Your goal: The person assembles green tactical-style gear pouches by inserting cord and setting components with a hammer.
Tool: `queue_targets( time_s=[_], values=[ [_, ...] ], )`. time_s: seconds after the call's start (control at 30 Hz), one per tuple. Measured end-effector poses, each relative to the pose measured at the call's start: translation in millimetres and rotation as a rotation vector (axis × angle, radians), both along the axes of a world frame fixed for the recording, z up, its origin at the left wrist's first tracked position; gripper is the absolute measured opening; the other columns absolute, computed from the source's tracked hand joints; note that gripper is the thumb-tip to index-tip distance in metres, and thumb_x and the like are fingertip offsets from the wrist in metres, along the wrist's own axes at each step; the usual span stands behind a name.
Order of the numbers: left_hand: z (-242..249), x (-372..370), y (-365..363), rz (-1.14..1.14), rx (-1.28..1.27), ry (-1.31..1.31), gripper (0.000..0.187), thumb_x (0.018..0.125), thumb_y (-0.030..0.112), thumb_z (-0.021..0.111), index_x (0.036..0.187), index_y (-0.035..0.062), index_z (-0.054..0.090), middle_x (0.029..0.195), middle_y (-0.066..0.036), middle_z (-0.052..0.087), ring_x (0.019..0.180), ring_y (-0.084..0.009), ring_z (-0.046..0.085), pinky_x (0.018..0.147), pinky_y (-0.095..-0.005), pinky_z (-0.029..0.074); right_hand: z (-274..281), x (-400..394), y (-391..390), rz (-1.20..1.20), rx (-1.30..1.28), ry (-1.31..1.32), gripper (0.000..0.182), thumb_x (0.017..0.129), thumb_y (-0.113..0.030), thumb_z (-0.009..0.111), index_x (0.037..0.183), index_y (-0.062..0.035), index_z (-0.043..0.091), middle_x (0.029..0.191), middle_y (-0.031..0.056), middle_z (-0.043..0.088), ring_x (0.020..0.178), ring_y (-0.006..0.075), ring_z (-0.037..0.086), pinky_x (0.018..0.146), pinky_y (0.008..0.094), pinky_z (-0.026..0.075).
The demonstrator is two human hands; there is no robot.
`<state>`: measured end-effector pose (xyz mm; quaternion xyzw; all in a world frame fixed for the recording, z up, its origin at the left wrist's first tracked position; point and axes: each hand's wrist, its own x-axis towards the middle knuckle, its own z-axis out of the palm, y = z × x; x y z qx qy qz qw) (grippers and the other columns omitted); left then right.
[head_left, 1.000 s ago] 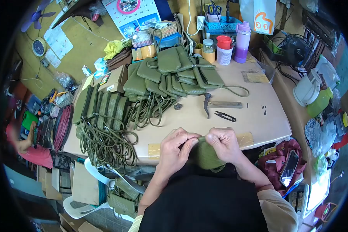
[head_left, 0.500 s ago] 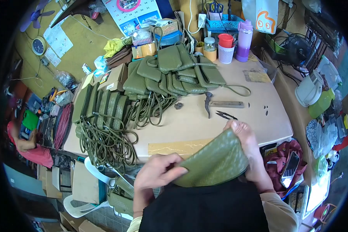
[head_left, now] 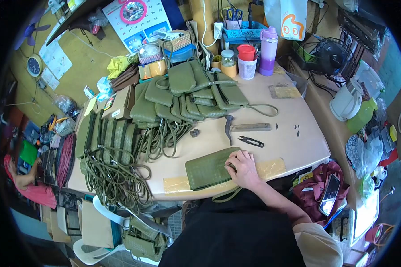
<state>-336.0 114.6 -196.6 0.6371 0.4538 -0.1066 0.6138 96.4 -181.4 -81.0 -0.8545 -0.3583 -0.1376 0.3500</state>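
A flat olive-green pouch (head_left: 207, 169) lies on the table at its front edge, partly over a strip of tan tape (head_left: 272, 167). My right hand (head_left: 243, 169) rests on the pouch's right end with its fingers curled; whether they grip it is hard to tell. A green strap (head_left: 227, 195) hangs below the pouch over the edge. My left hand is out of view. Just beyond the pouch lie black thread snips (head_left: 251, 141) and a hammer (head_left: 249, 127).
Green pouches (head_left: 182, 80) are heaped at the back, beside a row of pouches with tangled straps (head_left: 116, 178) at the left. A purple bottle (head_left: 268, 51) and a red cup (head_left: 246, 52) stand behind. A person (head_left: 35, 191) sits at far left.
The pouch has gone from both hands above my lap down onto the table. My left hand has left the view. My right hand has moved left and down onto the pouch.
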Motion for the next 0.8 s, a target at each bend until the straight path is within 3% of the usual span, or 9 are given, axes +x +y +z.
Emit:
queue_targets(
  time_s=[0.43, 0.8],
  values=[
    [-30, 24, -13, -0.107, -0.033, -0.076, 0.026, 0.083, 0.024, 0.062, 0.099, 0.0037, 0.069, 0.095, -0.009, 0.069, 0.092, -0.0183, 0.063, 0.074, -0.0283, 0.048, 2, 10, 1, 0.021, 0.006, -0.032, 0.015, 0.073, -0.009, 0.072, 0.083, -0.0107, 0.062, 0.096, 0.005, 0.057, 0.093, 0.0266, 0.052, 0.079, 0.04, 0.038],
    [-15, 8, -4, -0.175, -0.001, -0.055, 0.026, 0.083, 0.024, 0.062, 0.099, 0.0038, 0.069, 0.095, -0.009, 0.069, 0.091, -0.0186, 0.063, 0.073, -0.0285, 0.048, -2, 4, -1, 0.016, 0.049, 0.004, 0.012, 0.074, -0.01, 0.07, 0.083, -0.0096, 0.062, 0.095, 0.0053, 0.056, 0.092, 0.0271, 0.053, 0.079, 0.0426, 0.039]
  ],
)
